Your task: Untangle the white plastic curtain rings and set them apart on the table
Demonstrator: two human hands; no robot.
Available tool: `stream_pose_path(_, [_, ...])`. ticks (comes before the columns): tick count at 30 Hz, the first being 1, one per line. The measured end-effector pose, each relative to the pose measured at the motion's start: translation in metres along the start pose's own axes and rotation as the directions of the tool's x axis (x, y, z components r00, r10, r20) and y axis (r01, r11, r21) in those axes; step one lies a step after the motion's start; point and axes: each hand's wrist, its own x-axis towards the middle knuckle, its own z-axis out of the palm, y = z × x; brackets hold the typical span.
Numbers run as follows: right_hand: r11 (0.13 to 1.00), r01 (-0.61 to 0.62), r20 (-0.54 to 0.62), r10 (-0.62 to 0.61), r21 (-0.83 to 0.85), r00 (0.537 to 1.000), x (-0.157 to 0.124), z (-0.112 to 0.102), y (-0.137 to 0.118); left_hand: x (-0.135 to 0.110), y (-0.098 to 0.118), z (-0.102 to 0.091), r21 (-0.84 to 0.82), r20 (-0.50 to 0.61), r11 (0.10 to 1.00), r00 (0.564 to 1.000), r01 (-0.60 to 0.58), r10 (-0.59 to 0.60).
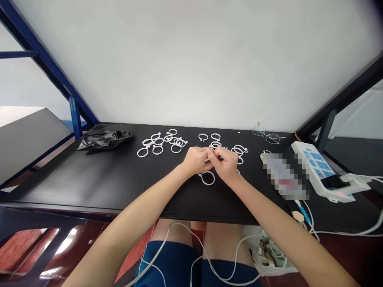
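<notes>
My left hand [196, 159] and my right hand [225, 161] meet above the middle of the black desk [119, 179]. Both are closed, fingertips together, around a white plastic ring, of which only a small part [207, 160] shows; the fingers hide the rest. Just below them lies another white ring [207, 178] with a small knob. More such rings lie behind and right of my hands, one with a visible gap [203, 137]. Left of my hands is a loose group of several white rings [158, 149].
A crumpled black plastic bag [104, 140] lies at the left. To the right are eyeglasses [273, 138], a phone [283, 177] with a cable, and a power strip [318, 165] with chargers. White cables [179, 224] hang over my lap. A wall closes off the back.
</notes>
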Motion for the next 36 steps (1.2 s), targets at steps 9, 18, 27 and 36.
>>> stream_pose_path(9, [0.999,-0.038,0.017,0.039,-0.029,0.999,-0.0002,0.0008,0.0004,-0.0005,-0.0025,0.0017,-0.001,0.016,1.000,1.000,0.014,-0.014])
stream_pose_path(18, [0.998,-0.069,0.017,0.069,-0.003,0.997,-0.0025,0.0026,0.0036,-0.0022,-0.0058,0.0030,-0.003,0.080,1.000,0.996,0.030,-0.030])
stream_pose_path(27, [0.998,-0.055,0.016,0.054,0.011,0.998,-0.0030,0.0035,0.0046,-0.0007,-0.0050,0.0023,0.006,0.041,1.000,0.999,0.015,-0.016])
stream_pose_path(36, [0.995,-0.044,0.058,0.038,0.093,0.998,-0.0009,0.0001,0.0060,-0.0019,-0.0040,0.0011,0.037,0.017,0.999,1.000,0.007,-0.008])
